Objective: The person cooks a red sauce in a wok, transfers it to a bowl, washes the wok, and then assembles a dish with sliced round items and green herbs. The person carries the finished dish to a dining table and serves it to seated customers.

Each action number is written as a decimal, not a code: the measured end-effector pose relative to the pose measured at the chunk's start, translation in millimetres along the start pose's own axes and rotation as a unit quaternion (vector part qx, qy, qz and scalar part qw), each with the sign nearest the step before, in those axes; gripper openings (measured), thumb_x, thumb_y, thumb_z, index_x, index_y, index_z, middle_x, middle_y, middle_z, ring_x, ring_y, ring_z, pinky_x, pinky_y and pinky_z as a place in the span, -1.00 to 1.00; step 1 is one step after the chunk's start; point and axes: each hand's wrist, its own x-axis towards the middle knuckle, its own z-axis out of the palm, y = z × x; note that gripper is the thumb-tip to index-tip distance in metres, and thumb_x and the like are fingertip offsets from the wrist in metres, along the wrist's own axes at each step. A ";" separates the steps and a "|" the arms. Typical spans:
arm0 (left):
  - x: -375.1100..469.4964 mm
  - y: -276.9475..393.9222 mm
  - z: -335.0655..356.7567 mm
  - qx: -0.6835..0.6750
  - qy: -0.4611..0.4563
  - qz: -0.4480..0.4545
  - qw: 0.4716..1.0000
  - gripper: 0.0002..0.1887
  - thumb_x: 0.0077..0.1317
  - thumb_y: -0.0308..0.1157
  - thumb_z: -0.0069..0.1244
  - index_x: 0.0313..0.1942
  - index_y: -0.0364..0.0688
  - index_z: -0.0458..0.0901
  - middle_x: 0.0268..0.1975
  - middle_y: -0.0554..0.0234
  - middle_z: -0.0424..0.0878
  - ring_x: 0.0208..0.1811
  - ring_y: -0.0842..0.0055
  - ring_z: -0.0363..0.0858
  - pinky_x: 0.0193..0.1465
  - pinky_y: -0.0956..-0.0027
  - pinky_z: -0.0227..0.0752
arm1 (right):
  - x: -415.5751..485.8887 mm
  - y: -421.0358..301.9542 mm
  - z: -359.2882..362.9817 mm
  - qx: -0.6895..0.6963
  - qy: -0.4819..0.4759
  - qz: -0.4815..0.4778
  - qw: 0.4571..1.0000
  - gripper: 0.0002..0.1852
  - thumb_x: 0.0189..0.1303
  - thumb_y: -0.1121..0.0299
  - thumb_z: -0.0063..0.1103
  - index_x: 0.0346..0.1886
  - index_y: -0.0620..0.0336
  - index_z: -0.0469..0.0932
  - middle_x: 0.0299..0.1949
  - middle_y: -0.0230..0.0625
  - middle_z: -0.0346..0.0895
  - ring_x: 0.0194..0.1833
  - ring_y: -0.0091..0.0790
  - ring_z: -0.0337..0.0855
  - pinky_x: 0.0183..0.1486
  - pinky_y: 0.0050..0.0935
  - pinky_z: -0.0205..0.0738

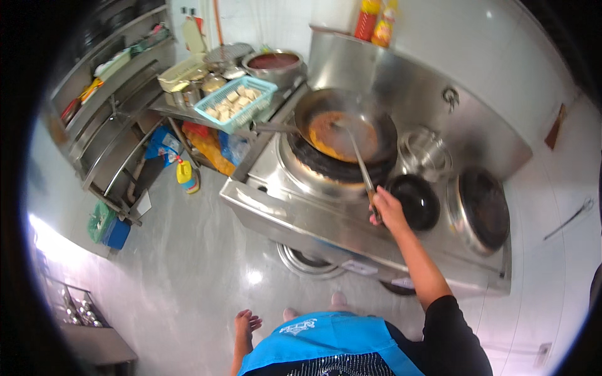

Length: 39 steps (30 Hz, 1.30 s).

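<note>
My right hand (388, 207) grips the handle of a long metal ladle (360, 157). The ladle's head dips into reddish-brown liquid (336, 134) inside a steaming wok (384, 123). This wok sits on the black burner ring of a stainless steel stove (301, 221), its handle (275, 127) pointing left. Close beside my right hand is a black bowl (416, 202) on the stove top. My left hand (248, 322) hangs low beside my blue apron (324, 336), fingers apart, holding nothing.
Left of the wok, a light blue plastic basket (257, 110) holds pale tofu-like cubes (233, 103). Behind it stands a metal pot (277, 70) of dark red contents. A second, dark pan (487, 211) rests at the stove's right end. A yellow spray bottle (186, 176) is on the floor.
</note>
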 end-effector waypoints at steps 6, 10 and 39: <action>11.8 -15.5 -35.3 0.081 -0.028 -0.078 0.993 -0.59 0.21 -0.34 -0.13 0.03 -0.34 0.30 -0.22 -0.20 0.53 -0.35 0.11 0.61 -0.39 0.18 0.56 | -109.2 112.4 -51.7 0.044 -0.182 0.167 0.968 -0.58 0.25 0.17 -0.01 0.07 0.23 0.41 -0.31 -0.16 0.56 -0.38 -0.37 0.61 -0.32 -0.41 0.55; 1.1 -1.1 -36.8 0.150 -0.006 -0.167 0.974 -0.58 0.21 -0.34 -0.13 0.05 -0.33 0.30 -0.25 -0.18 0.54 -0.35 0.10 0.62 -0.38 0.17 0.56 | -166.9 229.6 -6.1 0.150 -0.118 0.324 0.927 -0.59 0.18 0.29 0.10 0.08 0.23 0.38 -0.28 -0.16 0.56 -0.32 -0.31 0.63 -0.30 -0.35 0.57; -1.8 17.1 38.5 0.103 -0.056 -0.151 0.982 -0.60 0.25 -0.34 -0.10 0.07 -0.27 0.30 -0.22 -0.08 0.55 -0.32 0.17 0.64 -0.32 0.21 0.58 | -126.5 366.9 89.2 0.146 -0.155 0.392 0.895 -0.65 0.21 0.34 -0.03 0.03 0.30 0.32 -0.33 -0.02 0.56 -0.35 -0.08 0.65 -0.36 -0.23 0.58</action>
